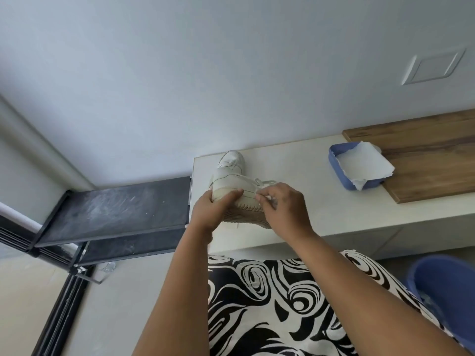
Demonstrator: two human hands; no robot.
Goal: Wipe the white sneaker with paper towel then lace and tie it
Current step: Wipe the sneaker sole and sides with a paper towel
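1. Black-and-white swirly cloth (270,304) is nearest, on the person's lap.
2. A blue bucket (447,286) sits low on the right, partly cut off by the edge.
3. Two bare arms reach up from the bottom to the pale counter (321,209).
4. The left hand (210,211) grips the white sneaker (236,186) at its near left end, thumb lying flat along the side, fingers curled under the sole.
5. The right hand (282,206) has curled fingers that pinch a small white wad of paper towel (264,199) against the sneaker's side, just above the sole.
6. The sneaker is tipped on its side near the counter's left end. Its ridged tan sole faces the person.
7. Its long way runs from near to far, leaning a little left. I cannot tell which end is the toe.
8. Loose white laces (264,182) poke out above the right hand.
9. Left of the counter is a dusty black shelf (115,209).
10. Farther right, a blue tray (336,168) holds a torn white paper sheet (362,163), touching a brown wooden board (431,155).
11. Behind all is a smooth white wall (205,86).
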